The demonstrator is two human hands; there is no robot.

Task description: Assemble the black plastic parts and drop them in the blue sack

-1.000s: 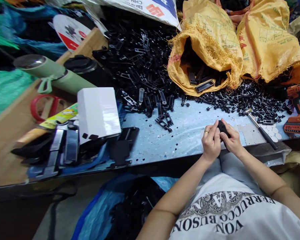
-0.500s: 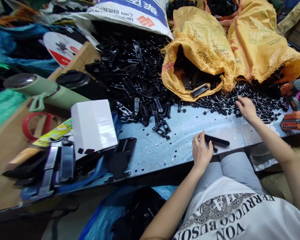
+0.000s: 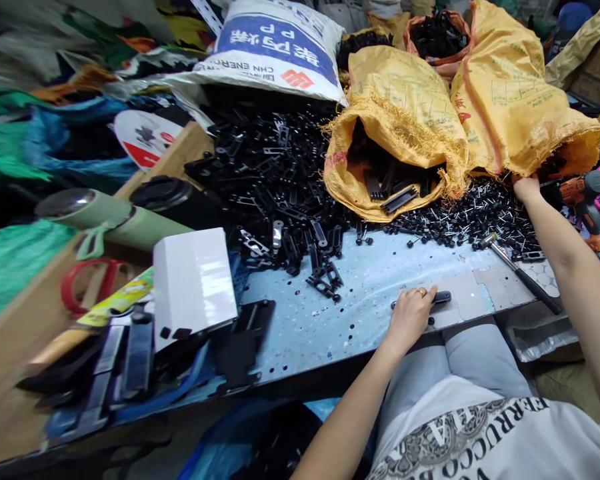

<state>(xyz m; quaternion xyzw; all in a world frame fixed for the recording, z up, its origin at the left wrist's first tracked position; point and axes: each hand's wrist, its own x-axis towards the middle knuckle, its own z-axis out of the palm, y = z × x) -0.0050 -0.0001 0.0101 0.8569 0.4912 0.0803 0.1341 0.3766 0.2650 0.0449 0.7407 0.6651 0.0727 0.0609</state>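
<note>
My left hand lies on the work surface near its front edge, fingers closed over a slim black bar-shaped part whose right end sticks out. My right hand reaches to the far side of a pile of small black pieces with metal pins, at the lower edge of the right yellow bag. Its fingertips are hidden there. Between my hands lies a small hammer, its head by the pile and its black handle over the front edge.
An open yellow sack holds black parts. Left of it, black clip-like pieces are heaped. An orange cordless drill stands far right. A white box, red-handled scissors and a green bottle are at left.
My right hand has moved from the near side of the pile to the right bag's edge. My left hand has turned over the black part. The hammer now shows on the table.
</note>
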